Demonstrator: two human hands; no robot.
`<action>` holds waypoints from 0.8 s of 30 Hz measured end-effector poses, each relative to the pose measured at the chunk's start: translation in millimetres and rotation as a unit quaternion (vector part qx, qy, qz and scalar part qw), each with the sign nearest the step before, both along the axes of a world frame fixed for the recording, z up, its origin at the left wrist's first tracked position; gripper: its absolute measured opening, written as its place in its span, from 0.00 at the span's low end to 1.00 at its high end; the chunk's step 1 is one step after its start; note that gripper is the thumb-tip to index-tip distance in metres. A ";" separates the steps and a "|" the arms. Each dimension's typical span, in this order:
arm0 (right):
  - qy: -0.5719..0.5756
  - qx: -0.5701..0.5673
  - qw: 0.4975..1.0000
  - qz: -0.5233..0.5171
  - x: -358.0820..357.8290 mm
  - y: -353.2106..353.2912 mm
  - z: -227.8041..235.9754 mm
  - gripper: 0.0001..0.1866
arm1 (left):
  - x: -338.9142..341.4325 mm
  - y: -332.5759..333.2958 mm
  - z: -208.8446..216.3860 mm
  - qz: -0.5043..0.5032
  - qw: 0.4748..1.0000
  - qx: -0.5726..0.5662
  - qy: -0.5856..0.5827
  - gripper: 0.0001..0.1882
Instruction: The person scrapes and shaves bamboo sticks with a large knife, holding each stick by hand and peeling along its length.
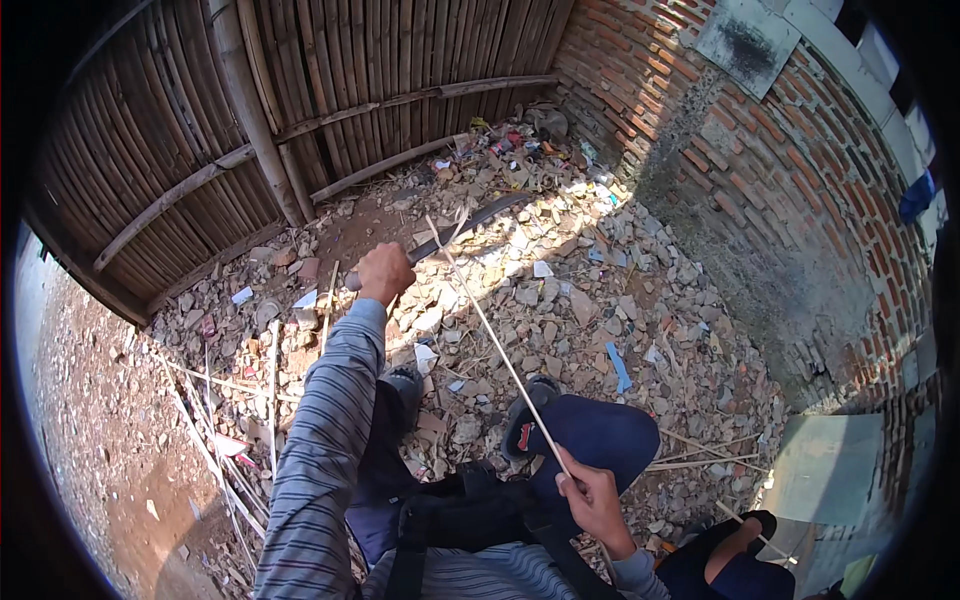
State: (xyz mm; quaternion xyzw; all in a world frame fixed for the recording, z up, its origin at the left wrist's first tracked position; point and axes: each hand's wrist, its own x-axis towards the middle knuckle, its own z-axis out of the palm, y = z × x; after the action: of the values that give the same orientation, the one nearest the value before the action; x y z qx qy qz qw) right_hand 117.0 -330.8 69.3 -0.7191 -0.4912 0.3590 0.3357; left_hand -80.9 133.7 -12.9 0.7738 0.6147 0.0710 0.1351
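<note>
Gripping a long dark knife (pixel 490 212) by the handle in the left hand (pixel 385 272), wrapped tight round it, with the blade angled toward the far right of the rubble ground (pixel 560 330). Holding a thin pale stick (pixel 495 342) in the right hand (pixel 590 500), pinched between thumb and bent fingers, over the right trouser leg (pixel 620 440). Slanting from there up to the far left, across the blade, with a curled sliver (pixel 461 222) near the tip. Hard to tell contact from mere overlap at that crossing.

Running along the far left edge of the ground: a bamboo fence (pixel 350 60). Rising along the right edge: a brick wall (pixel 830 190). Lying toward the left edge: loose sticks (pixel 273 400). Lying right of the held stick: a light blue strip (pixel 618 368). Standing below the wall, near the close right corner: a flat greyish panel (pixel 830 465).
</note>
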 end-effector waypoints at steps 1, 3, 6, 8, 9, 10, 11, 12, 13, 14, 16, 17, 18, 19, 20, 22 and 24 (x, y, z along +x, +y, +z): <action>0.016 -0.017 1.000 -0.005 -5.0 -23.9 12.3 0.25 | -17.7 12.8 -7.2 0.036 0.999 -0.007 0.007 0.18; 0.034 -0.040 0.998 -0.024 -7.3 -45.4 20.1 0.26 | -29.1 14.5 -10.9 0.039 0.999 -0.002 0.023 0.18; 0.097 -0.029 0.993 -0.054 -7.9 -49.4 19.8 0.26 | -16.6 8.0 -3.8 -0.006 0.998 -0.011 0.055 0.19; 0.054 0.085 0.993 -0.065 0.4 -16.3 15.4 0.26 | -4.2 -1.9 -6.5 -0.055 0.996 0.014 0.074 0.18; 0.057 0.084 0.991 -0.087 4.5 -1.5 15.3 0.26 | 3.4 -8.1 -6.9 -0.068 0.995 0.012 0.068 0.18; 0.059 0.083 0.989 -0.108 8.1 11.3 16.0 0.26 | 9.6 -14.9 -6.8 -0.080 0.995 0.010 0.062 0.17; 0.050 0.100 0.987 -0.115 12.9 21.5 16.5 0.26 | 15.3 -23.2 -3.6 -0.086 0.995 0.013 0.055 0.17; 0.066 0.129 0.981 -0.125 19.0 26.0 10.4 0.28 | 17.2 -29.9 1.0 -0.090 0.995 0.017 0.047 0.16; 0.082 0.136 0.978 -0.134 22.9 31.5 9.0 0.28 | 18.7 -29.6 1.5 -0.079 0.996 0.022 0.026 0.16; 0.097 0.141 0.974 -0.148 25.3 34.5 8.7 0.29 | 20.1 -32.8 3.6 -0.079 0.996 0.024 0.026 0.16; 0.131 0.161 0.968 -0.141 32.7 39.4 9.0 0.29 | 20.8 -36.3 7.2 -0.092 0.994 -0.008 -0.055 0.16; 0.165 0.178 0.961 -0.135 35.2 41.0 8.8 0.30 | 20.5 -36.0 9.5 -0.113 0.990 -0.024 -0.084 0.16; 0.166 0.178 0.961 -0.134 36.9 43.1 7.2 0.30 | 21.5 -38.5 9.9 -0.112 0.990 -0.024 -0.083 0.16; 0.172 0.179 0.958 -0.143 39.5 45.9 5.6 0.30 | 28.2 -45.0 15.5 -0.118 0.983 -0.010 -0.142 0.15; 0.178 0.179 0.956 -0.152 41.4 49.3 4.8 0.30 | 34.0 -50.6 21.3 -0.123 0.972 0.004 -0.201 0.15; 0.195 0.177 0.952 -0.157 43.5 57.5 -0.3 0.31 | 37.5 -56.7 29.7 -0.141 0.960 -0.008 -0.240 0.13; 0.227 0.220 0.933 -0.168 44.7 65.5 -5.0 0.30 | 42.8 -61.8 33.9 -0.163 0.947 -0.002 -0.276 0.13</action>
State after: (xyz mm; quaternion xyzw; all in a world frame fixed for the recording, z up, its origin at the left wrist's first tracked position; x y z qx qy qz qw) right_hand 161.7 -265.3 64.3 -0.5983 -0.3401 0.3338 0.6441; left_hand -38.1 71.9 21.0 0.8134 0.4186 0.2574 0.3112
